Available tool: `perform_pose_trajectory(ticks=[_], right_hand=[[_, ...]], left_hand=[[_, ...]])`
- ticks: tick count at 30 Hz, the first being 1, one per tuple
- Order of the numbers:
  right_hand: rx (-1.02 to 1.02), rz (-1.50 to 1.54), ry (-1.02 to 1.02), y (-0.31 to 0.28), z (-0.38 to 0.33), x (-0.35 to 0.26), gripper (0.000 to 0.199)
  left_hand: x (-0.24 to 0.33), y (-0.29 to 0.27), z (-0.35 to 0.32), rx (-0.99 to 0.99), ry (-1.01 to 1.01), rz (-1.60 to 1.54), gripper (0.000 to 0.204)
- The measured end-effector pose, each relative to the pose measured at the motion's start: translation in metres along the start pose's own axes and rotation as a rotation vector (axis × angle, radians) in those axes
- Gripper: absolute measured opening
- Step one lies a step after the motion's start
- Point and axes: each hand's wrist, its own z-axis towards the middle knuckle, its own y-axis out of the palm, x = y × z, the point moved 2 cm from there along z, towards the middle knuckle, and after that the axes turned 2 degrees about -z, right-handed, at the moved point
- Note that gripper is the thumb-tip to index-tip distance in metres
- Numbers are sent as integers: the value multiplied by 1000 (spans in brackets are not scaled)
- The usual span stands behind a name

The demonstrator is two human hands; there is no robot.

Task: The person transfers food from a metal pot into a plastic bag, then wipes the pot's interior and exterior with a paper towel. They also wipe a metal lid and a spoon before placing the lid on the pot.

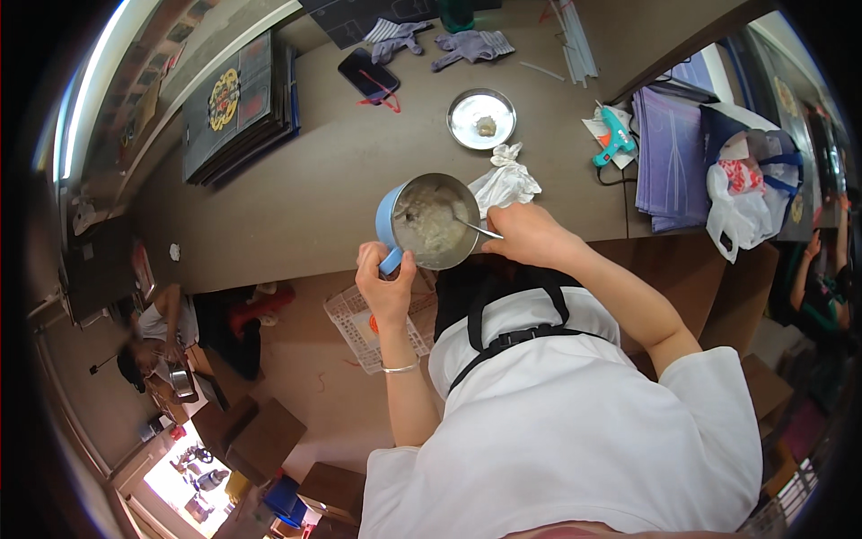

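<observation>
A blue mug with a steel inside stands near the table's front edge, tilted a little toward me. My left hand is closed round its blue handle. Pale, lumpy food, like porridge or soaked noodles, fills part of it. A metal spoon leans into this food, and my right hand grips the end of its handle at the mug's right rim. The spoon's bowl is sunk in the food. Beyond my right hand lies a crumpled white plastic bag. Behind that is a round steel lid with a small lump of food on it.
A phone with a red cord and grey gloves lie farther back. On the right are a teal glue gun, purple folders and a white carrier bag. Dark folders are stacked left. A plastic basket sits below the table edge.
</observation>
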Motion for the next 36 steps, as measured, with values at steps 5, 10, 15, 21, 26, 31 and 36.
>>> perform_pose_trajectory(ticks=[5,10,15,21,26,31,36], right_hand=[[239,-21,-22,-23,-15,-21,18],[571,-11,-143,-24,-2,-39,28],[359,-13,-362,-13,-18,-50,33],[487,-18,-348,-30,-25,-25,35],[542,-36,-345,-1,-12,-22,39],[502,5,-336,-16,-27,-12,33],[682,-102,-236,-26,-12,-6,29]], left_hand=[[7,-4,0,0,29,33,36],[7,-1,2,-43,38,-77,31],[11,1,3,-42,-27,-159,32],[5,2,5,-50,-35,-120,32],[6,6,8,-72,-67,-140,32],[2,11,14,-104,-59,-149,34],[16,20,25,-109,40,-155,35]])
